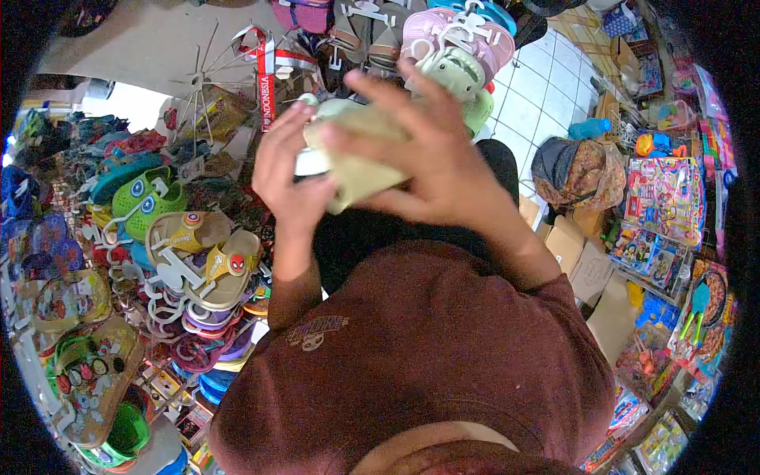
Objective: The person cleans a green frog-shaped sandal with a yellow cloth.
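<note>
My left hand (286, 170) is closed around a pale whitish-green shoe (339, 108), probably a sandal or clog, much of it hidden by the hands. Across it lies a pale yellow cloth (366, 170), held by my right hand (439, 146). The right hand's thumb and lower fingers press on the cloth while its upper fingers are raised and smeared by motion. Both hands are close together in front of my chest. Just beyond them, a mint clog (455, 73) and pink sandals (426, 28) hang on white hangers.
Green clogs (150, 202) and beige Spider-Man sandals (229, 265) crowd the left side. A red-and-white ribbon (265, 79) hangs near a wire rack (198, 83). To the right are a patterned bag (582, 174), a cardboard box (590, 273) and packaged toys (663, 198).
</note>
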Demonstrator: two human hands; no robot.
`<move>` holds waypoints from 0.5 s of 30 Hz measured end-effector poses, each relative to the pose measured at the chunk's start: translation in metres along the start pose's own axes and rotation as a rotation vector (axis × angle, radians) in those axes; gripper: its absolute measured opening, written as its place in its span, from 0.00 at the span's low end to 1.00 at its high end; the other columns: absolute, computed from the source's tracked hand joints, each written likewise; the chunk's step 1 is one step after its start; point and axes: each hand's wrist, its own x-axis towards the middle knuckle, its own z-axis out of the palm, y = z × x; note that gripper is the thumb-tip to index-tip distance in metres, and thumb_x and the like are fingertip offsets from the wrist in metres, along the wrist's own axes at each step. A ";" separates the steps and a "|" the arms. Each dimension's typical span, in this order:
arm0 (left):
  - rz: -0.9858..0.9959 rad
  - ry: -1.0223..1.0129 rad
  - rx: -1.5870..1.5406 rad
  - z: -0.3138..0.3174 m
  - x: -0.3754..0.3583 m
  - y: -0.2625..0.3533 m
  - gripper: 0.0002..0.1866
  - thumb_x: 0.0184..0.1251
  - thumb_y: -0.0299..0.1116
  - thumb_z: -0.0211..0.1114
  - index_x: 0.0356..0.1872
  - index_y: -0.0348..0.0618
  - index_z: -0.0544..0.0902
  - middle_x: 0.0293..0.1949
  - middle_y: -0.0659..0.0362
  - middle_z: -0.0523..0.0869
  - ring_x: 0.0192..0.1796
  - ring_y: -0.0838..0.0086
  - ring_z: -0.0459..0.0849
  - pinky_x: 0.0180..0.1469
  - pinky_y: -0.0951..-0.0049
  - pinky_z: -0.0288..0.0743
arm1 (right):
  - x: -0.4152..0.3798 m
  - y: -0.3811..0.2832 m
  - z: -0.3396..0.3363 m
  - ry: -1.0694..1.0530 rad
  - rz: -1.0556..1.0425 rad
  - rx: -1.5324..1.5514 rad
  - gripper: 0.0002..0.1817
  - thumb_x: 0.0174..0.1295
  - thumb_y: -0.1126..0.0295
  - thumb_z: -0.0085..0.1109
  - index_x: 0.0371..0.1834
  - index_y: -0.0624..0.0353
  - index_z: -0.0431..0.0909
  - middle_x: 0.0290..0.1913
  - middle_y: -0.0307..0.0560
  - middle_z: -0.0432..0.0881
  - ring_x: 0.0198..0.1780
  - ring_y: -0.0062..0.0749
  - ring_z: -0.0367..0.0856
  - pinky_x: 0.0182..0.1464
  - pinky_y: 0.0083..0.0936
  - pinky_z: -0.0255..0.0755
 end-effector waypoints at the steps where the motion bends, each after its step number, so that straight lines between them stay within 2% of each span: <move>1: -0.050 0.040 -0.039 0.005 -0.002 0.006 0.18 0.40 0.29 0.74 0.36 0.36 0.82 0.44 0.48 0.85 0.50 0.55 0.84 0.54 0.61 0.76 | 0.002 -0.007 0.005 0.023 0.030 -0.010 0.36 0.46 0.49 0.68 0.62 0.43 0.73 0.62 0.47 0.74 0.61 0.44 0.71 0.61 0.43 0.61; 4: -0.005 0.055 -0.010 0.001 0.002 0.007 0.18 0.40 0.28 0.75 0.35 0.36 0.82 0.43 0.49 0.85 0.47 0.56 0.84 0.52 0.62 0.77 | 0.001 -0.005 0.025 0.131 0.097 0.079 0.37 0.43 0.47 0.69 0.61 0.42 0.74 0.59 0.45 0.77 0.55 0.44 0.75 0.56 0.42 0.64; 6: 0.034 0.055 0.031 0.000 0.002 0.007 0.20 0.37 0.28 0.77 0.36 0.37 0.82 0.42 0.49 0.85 0.46 0.58 0.84 0.51 0.63 0.78 | -0.004 0.002 0.035 0.188 0.043 0.079 0.37 0.43 0.47 0.69 0.60 0.44 0.75 0.54 0.46 0.79 0.51 0.44 0.77 0.53 0.41 0.66; 9: 0.025 0.042 -0.006 -0.008 0.008 0.015 0.24 0.31 0.29 0.81 0.35 0.37 0.83 0.40 0.50 0.85 0.45 0.59 0.85 0.51 0.64 0.78 | -0.005 0.013 0.039 0.277 0.023 0.154 0.36 0.45 0.47 0.69 0.59 0.49 0.76 0.49 0.48 0.81 0.46 0.45 0.79 0.49 0.38 0.69; 10: 0.017 0.018 0.026 -0.013 0.009 0.015 0.28 0.28 0.32 0.84 0.37 0.37 0.83 0.42 0.50 0.84 0.46 0.60 0.84 0.52 0.63 0.79 | -0.005 0.016 0.038 0.306 0.028 0.195 0.35 0.45 0.48 0.69 0.58 0.50 0.77 0.48 0.49 0.81 0.45 0.45 0.79 0.48 0.37 0.70; 13: -0.087 0.185 -0.169 -0.020 0.003 0.004 0.31 0.30 0.33 0.85 0.41 0.37 0.81 0.45 0.49 0.83 0.49 0.60 0.83 0.53 0.62 0.78 | -0.009 0.032 0.032 0.329 0.061 0.210 0.32 0.49 0.50 0.67 0.56 0.55 0.77 0.45 0.52 0.81 0.45 0.45 0.80 0.46 0.34 0.73; 14: -0.118 0.173 -0.173 -0.024 0.003 0.003 0.33 0.33 0.32 0.84 0.45 0.36 0.79 0.47 0.48 0.81 0.51 0.61 0.82 0.54 0.60 0.78 | -0.014 0.037 0.027 0.264 0.190 0.262 0.28 0.60 0.52 0.59 0.60 0.57 0.73 0.49 0.51 0.81 0.48 0.41 0.80 0.49 0.32 0.74; 15: -0.204 0.210 -0.235 -0.024 0.002 0.002 0.32 0.35 0.31 0.84 0.46 0.36 0.78 0.47 0.48 0.82 0.51 0.61 0.82 0.54 0.61 0.77 | -0.019 0.042 0.033 0.302 0.334 0.499 0.28 0.63 0.53 0.56 0.61 0.58 0.71 0.50 0.51 0.80 0.49 0.39 0.80 0.51 0.32 0.73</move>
